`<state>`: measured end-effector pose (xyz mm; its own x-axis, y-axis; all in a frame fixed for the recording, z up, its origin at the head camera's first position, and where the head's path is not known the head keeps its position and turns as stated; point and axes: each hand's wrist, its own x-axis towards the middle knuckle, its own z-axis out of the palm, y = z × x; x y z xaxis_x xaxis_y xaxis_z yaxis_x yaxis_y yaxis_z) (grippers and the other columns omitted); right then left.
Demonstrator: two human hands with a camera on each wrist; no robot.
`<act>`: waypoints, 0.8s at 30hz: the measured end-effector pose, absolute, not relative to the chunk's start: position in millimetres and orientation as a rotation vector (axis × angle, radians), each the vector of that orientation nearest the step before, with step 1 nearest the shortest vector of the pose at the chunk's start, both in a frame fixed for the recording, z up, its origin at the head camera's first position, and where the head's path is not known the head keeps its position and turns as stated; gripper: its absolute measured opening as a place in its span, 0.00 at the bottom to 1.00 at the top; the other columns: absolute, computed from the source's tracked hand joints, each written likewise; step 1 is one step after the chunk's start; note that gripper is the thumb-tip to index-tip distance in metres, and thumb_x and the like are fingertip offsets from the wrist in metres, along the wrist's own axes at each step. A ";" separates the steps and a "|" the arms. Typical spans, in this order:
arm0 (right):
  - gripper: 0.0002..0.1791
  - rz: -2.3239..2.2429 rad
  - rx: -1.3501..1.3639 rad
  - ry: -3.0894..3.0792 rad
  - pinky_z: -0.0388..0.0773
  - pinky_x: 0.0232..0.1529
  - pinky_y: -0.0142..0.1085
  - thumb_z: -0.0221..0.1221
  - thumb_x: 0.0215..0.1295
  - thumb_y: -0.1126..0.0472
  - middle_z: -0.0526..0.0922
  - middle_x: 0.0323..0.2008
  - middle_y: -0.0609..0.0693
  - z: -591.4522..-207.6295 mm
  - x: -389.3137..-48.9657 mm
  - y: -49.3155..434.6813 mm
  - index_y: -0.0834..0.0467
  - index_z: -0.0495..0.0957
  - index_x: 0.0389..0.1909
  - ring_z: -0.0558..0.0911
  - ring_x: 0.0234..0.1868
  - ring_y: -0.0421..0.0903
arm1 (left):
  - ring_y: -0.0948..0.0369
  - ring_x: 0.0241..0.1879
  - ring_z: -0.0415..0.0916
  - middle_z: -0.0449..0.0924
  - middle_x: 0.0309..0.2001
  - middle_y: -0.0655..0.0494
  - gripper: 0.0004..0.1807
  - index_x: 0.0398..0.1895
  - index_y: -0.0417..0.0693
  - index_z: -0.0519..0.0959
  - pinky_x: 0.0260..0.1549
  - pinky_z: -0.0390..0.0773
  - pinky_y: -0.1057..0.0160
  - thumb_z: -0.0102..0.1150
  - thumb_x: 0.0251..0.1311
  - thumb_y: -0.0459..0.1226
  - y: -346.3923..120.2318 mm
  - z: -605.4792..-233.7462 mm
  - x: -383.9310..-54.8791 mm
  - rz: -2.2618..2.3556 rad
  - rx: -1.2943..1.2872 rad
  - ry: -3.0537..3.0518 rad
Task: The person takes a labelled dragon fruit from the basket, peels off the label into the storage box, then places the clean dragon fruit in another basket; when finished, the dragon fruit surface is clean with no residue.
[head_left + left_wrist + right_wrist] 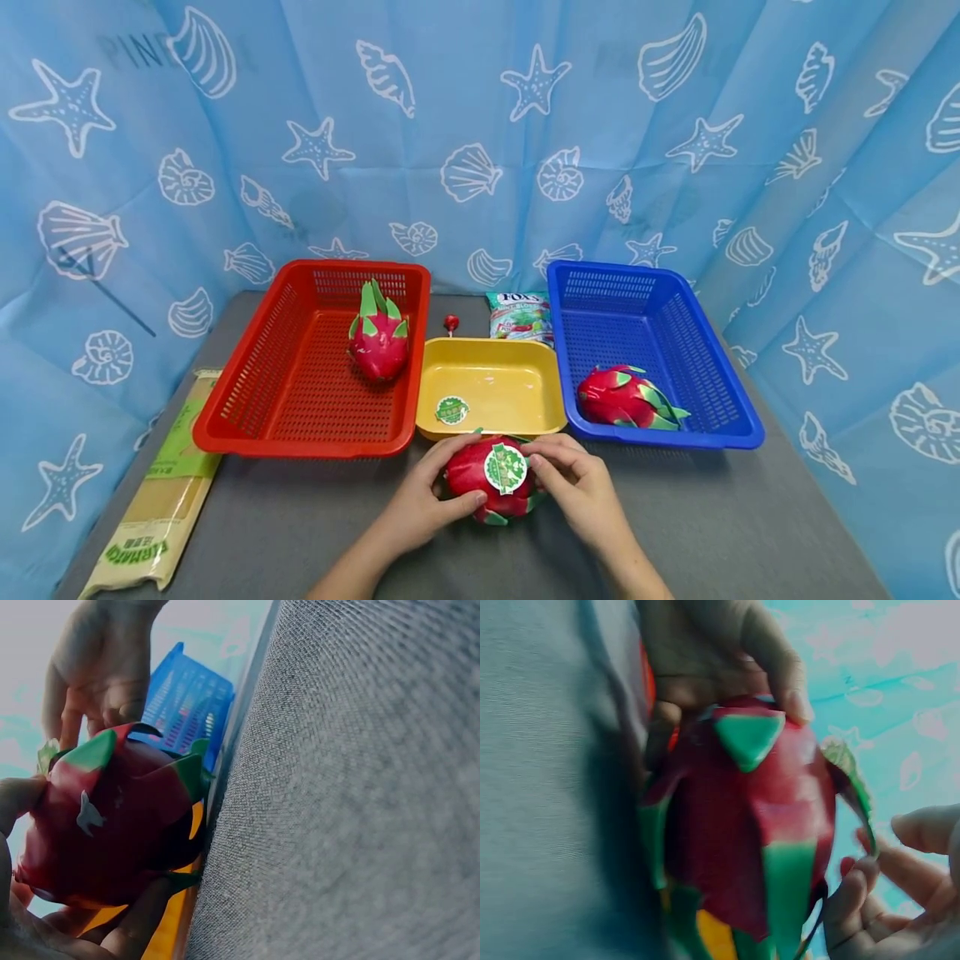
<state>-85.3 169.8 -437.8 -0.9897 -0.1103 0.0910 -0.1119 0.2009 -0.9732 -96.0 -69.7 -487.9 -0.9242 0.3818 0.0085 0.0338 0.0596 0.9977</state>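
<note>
Dragon fruit [124, 825], oval, red and green-scaled, is gripped by your left hand [422, 502]. Your right hand [583, 485] touches it, whether pinching is unclear.

left hand [420, 498] and right hand [581, 485], both bare, with slender fingers [461, 505] and rounded tips; left forearm [356, 558] and right forearm [633, 568], likewise uncovered, smooth in outline, each narrowing toward the hand.

Gry tbl [300, 517]; red bskt [300, 447]; yel tub [502, 367]; blu bskt [622, 337]; lolli [451, 322]; FOX'S bag [520, 318]; pkt [163, 492]
</note>
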 end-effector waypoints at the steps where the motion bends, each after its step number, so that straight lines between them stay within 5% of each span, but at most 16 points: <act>1: 0.09 1.946 0.223 -2.467 0.84 0.34 0.35 0.63 0.72 0.63 0.83 0.44 0.55 -435.3 -87.4 168.4 0.62 0.88 0.45 0.81 0.39 0.46 | 0.48 0.64 0.67 0.69 0.68 0.55 0.37 0.73 0.63 0.70 0.53 0.80 0.61 0.74 0.60 0.41 -70.1 -487.9 -96.0 1.951 0.418 2.083; 8: 0.10 1.865 0.101 -2.666 0.80 0.44 0.33 0.66 0.69 0.59 0.84 0.41 0.50 -422.2 -102.1 157.0 0.61 0.90 0.38 0.79 0.47 0.46 | 0.47 0.64 0.67 0.69 0.69 0.54 0.37 0.73 0.61 0.71 0.52 0.81 0.60 0.74 0.59 0.39 -70.9 -487.9 -95.7 1.972 0.406 2.073; 24: 0.08 2.051 0.001 -2.515 0.80 0.38 0.34 0.67 0.69 0.60 0.83 0.42 0.55 -405.1 -105.0 152.0 0.62 0.90 0.39 0.76 0.46 0.51 | 0.46 0.60 0.71 0.68 0.67 0.45 0.35 0.73 0.52 0.70 0.50 0.82 0.60 0.70 0.62 0.35 -73.2 -489.3 -95.9 2.050 0.353 1.976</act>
